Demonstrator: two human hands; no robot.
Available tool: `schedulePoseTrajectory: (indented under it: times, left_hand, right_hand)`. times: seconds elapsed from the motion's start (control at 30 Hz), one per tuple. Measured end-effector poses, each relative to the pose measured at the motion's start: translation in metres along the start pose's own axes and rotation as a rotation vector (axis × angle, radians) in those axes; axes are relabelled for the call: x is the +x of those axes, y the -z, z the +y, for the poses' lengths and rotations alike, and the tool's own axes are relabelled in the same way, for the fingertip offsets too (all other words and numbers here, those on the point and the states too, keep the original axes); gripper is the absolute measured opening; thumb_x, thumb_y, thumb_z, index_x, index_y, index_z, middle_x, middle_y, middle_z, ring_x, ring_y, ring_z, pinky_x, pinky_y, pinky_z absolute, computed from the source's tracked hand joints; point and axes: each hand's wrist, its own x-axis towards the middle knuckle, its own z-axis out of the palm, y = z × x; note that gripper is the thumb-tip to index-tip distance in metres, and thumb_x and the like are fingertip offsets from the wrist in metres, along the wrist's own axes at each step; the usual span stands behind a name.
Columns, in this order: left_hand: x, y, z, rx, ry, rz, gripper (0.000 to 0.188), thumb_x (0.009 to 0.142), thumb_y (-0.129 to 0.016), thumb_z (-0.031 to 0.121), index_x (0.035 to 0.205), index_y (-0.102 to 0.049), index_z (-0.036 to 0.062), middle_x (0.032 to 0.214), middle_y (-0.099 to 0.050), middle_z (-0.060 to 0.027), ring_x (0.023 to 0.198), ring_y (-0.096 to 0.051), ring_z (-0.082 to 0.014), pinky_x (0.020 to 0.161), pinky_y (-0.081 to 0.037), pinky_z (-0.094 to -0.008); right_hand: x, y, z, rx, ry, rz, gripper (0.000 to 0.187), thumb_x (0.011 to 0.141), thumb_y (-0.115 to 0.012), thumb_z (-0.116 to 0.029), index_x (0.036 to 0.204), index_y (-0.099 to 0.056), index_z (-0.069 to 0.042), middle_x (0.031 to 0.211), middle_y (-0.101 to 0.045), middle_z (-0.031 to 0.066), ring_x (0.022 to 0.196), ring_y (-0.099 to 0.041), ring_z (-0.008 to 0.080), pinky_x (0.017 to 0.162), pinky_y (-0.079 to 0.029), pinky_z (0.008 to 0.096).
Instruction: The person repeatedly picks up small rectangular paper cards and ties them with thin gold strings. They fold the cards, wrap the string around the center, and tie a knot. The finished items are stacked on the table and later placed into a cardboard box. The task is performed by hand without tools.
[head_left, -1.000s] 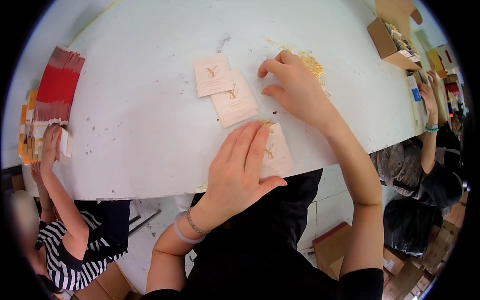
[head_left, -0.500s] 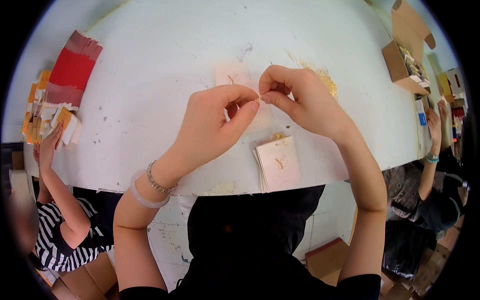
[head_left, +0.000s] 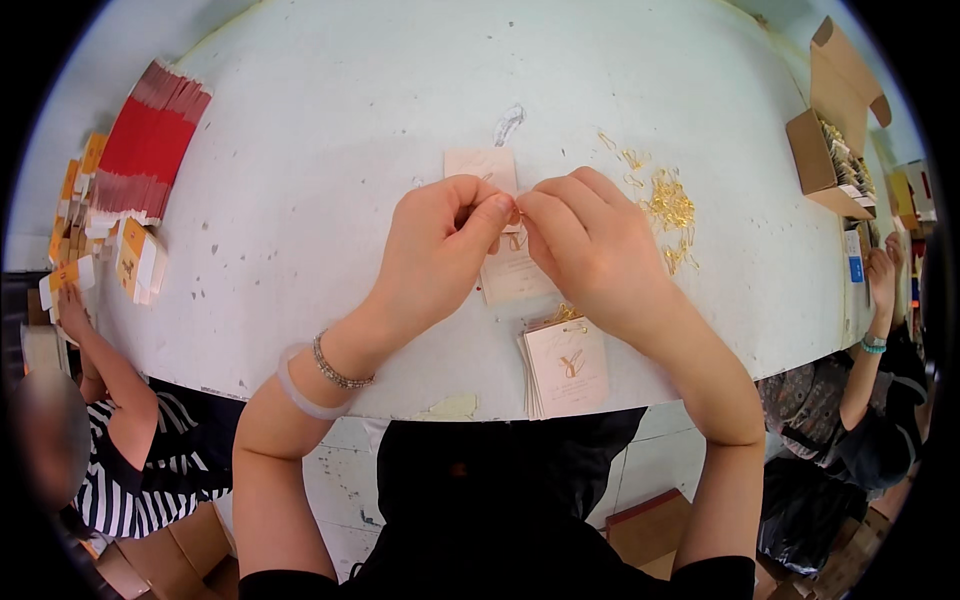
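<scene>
Over the middle of the table, my left hand (head_left: pixel 430 240) and my right hand (head_left: pixel 595 245) meet fingertip to fingertip, both pinched closed. Whatever sits between them is too small and covered to make out. Under and behind the fingers lie pale pink cards with a gold-brown letter design: a far card (head_left: pixel 478 163) and a nearer card (head_left: pixel 515 278), both partly hidden. Close to the front edge stands a stack of similar cards (head_left: pixel 565 385), with gold pins (head_left: pixel 566 313) at its top edge. Right of my right hand is a loose pile of small gold pins (head_left: pixel 670 205).
At the far left lie a red stack of folded packaging (head_left: pixel 150 140) and orange-white boxes (head_left: pixel 138 260); a co-worker's hand (head_left: pixel 72 312) holds one. An open brown carton (head_left: pixel 830 165) full of cards stands far right, near another co-worker's hand (head_left: pixel 880 280).
My fingers stay together, while my right hand has turned so its back faces up and its fingers curl down. The view has shifted slightly, uncovering more of the gold pile. The left co-worker's hand moved outward.
</scene>
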Motion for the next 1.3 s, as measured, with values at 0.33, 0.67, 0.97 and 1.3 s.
schedulePoseTrajectory:
  times: [0.33,0.67,0.97,1.3]
  left_hand:
    - [-0.002,-0.002,-0.002,-0.01,-0.089,0.016,0.021,0.099,-0.053,0.016,0.084,-0.06,0.0024,0.067,-0.05,0.0051,0.061,-0.038,-0.0025,0.052,-0.03,-0.0199]
    - [0.038,0.039,-0.028,0.959,-0.644,0.226,0.042,0.073,-0.08,0.018,0.105,-0.057,0.0028,0.094,-0.061,-0.0048,0.078,-0.055,-0.0132,0.067,-0.049,-0.0263]
    - [0.007,0.001,0.019,0.22,-0.301,0.137,0.031,0.079,-0.073,-0.002,0.103,-0.054,0.0009,0.084,-0.068,-0.0062,0.074,-0.064,-0.008,0.062,-0.052,-0.0205]
    - [-0.004,-0.008,0.018,0.398,-0.527,0.235,0.029,0.078,-0.072,-0.004,0.099,-0.053,0.0002,0.08,-0.068,-0.0058,0.069,-0.065,-0.0063,0.057,-0.053,-0.0196]
  right_hand:
    - [0.006,0.001,-0.004,0.291,-0.219,0.096,0.012,0.075,-0.066,0.003,0.086,-0.062,-0.002,0.078,-0.062,0.0075,0.067,-0.057,0.0212,0.057,-0.05,0.0322]
    - [0.01,0.013,0.016,0.704,-0.911,-0.054,0.006,0.086,-0.066,-0.004,0.088,-0.068,0.0,0.078,-0.069,0.0039,0.067,-0.06,0.0097,0.06,-0.048,0.0252]
    - [0.017,0.01,0.001,0.638,-0.742,0.222,0.006,0.083,-0.068,-0.003,0.088,-0.069,0.0,0.078,-0.068,0.0041,0.066,-0.059,0.0099,0.061,-0.049,0.0256]
    - [0.021,0.017,-0.014,0.703,-0.689,0.309,0.004,0.082,-0.068,-0.001,0.085,-0.069,0.001,0.075,-0.067,0.0047,0.065,-0.059,0.0097,0.06,-0.049,0.0242]
